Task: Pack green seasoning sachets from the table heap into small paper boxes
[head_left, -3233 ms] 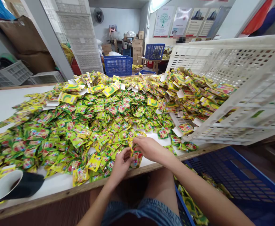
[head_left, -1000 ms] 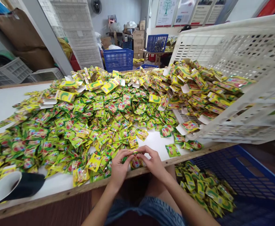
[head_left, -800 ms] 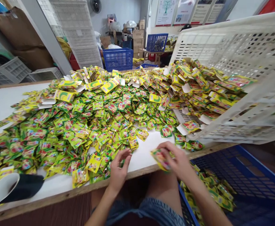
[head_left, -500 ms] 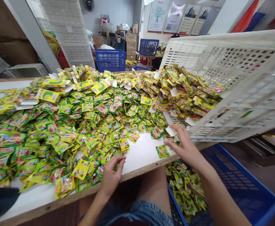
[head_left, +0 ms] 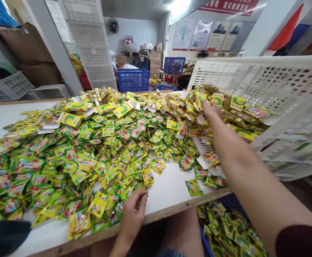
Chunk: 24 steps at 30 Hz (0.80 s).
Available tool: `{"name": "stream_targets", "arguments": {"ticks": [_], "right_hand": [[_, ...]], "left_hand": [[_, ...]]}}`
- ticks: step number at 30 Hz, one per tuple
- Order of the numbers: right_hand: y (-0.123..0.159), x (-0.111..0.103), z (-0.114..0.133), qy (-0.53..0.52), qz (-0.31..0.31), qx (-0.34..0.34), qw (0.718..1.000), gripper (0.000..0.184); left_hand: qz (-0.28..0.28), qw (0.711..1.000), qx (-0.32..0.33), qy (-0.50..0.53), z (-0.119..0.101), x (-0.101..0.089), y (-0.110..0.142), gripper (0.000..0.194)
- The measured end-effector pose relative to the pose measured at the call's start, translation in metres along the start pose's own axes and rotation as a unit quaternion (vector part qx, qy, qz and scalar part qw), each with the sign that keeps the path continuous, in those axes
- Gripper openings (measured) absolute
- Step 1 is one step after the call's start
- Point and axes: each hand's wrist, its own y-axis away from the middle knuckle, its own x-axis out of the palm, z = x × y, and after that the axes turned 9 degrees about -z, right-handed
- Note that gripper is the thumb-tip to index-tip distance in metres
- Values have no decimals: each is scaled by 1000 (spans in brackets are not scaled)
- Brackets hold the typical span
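My right hand (head_left: 210, 110) is stretched far forward among flat yellow boxes (head_left: 190, 117), which spill from a white plastic crate (head_left: 241, 69) tipped on its side. Its fingers are partly hidden and blurred, so a grip cannot be made out. Near the table's front edge, my left hand (head_left: 134, 210) is loosely closed with the fingers curled, and nothing shows in it. Beside it lies a broad heap of small green sachets (head_left: 72, 155), with some yellow sachets (head_left: 99, 204) among them. A single green sachet (head_left: 194, 188) rests apart on the white tabletop (head_left: 169, 185).
Below the table's wooden edge (head_left: 172, 213), a blue basket (head_left: 206, 242) holds yellow packs (head_left: 230, 232). A dark cup-like object (head_left: 8, 235) stands at the lower left. Stacked white crates (head_left: 90, 46) and a blue crate (head_left: 133, 80) are at the back.
My right hand has moved from the table's front edge forward to the yellow boxes. Several sachets now lie near the crate's front corner. My left hand stays curled, and the view has tilted up.
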Motion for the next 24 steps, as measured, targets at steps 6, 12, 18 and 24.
{"name": "stream_targets", "arguments": {"ticks": [6, 12, 18, 24], "right_hand": [[73, 22, 34, -171, -34, 25, 984, 62], [50, 33, 21, -104, -132, 71, 983, 53], [84, 51, 11, -107, 176, -56, 977, 60], [152, 20, 9, -260, 297, -172, 903, 47]], "left_hand": [[12, 1000, -8, -2, 1, 1, -3, 16], [8, 1000, 1, -16, -2, 2, -3, 15], [7, 1000, 12, -16, -1, 3, -4, 15], [16, 1000, 7, -17, -1, 2, -4, 15]]}}
